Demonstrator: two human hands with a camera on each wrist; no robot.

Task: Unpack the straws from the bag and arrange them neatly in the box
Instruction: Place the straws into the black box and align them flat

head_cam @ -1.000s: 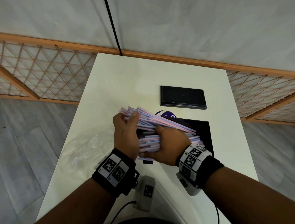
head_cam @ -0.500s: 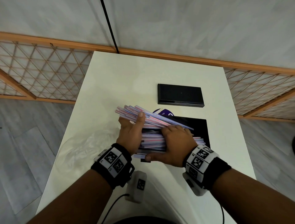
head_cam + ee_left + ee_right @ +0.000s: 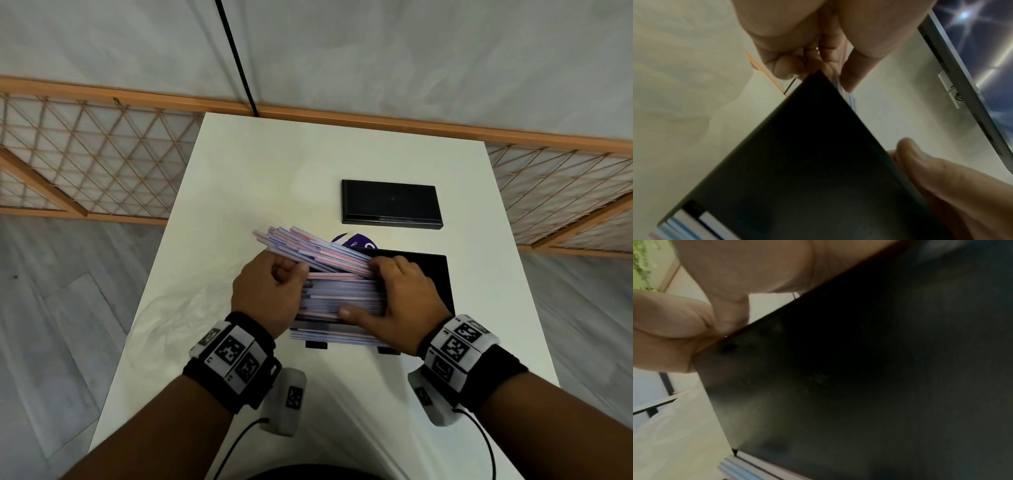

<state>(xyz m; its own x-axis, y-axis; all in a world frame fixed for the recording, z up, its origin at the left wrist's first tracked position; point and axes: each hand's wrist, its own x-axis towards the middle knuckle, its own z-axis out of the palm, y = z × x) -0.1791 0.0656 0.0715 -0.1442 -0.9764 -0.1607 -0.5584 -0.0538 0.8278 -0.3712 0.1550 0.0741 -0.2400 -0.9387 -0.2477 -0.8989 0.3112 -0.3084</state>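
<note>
Red, white and blue striped straws (image 3: 342, 294) lie as a thick bundle lengthwise in the open black box (image 3: 443, 277) at the table's middle. A fan of them (image 3: 301, 245) sticks up and out past the box's left end. My left hand (image 3: 270, 291) is at that left end with its fingers curled on the tilted straws. My right hand (image 3: 400, 294) lies over the bundle's right half, fingers hooked over the far side and thumb on the near side. In the left wrist view the box wall (image 3: 807, 162) hides most of the straws.
The black box lid (image 3: 390, 204) lies flat behind the box, with a purple label (image 3: 356, 241) between them. The clear, emptied plastic bag (image 3: 164, 308) lies crumpled at the left on the white table (image 3: 274, 171). A few straws (image 3: 335, 337) lie along the box's front edge.
Both hands have come down with the bundle into the box. The right hand went from under the straws to on top of them, and the bundle now lies flatter.
</note>
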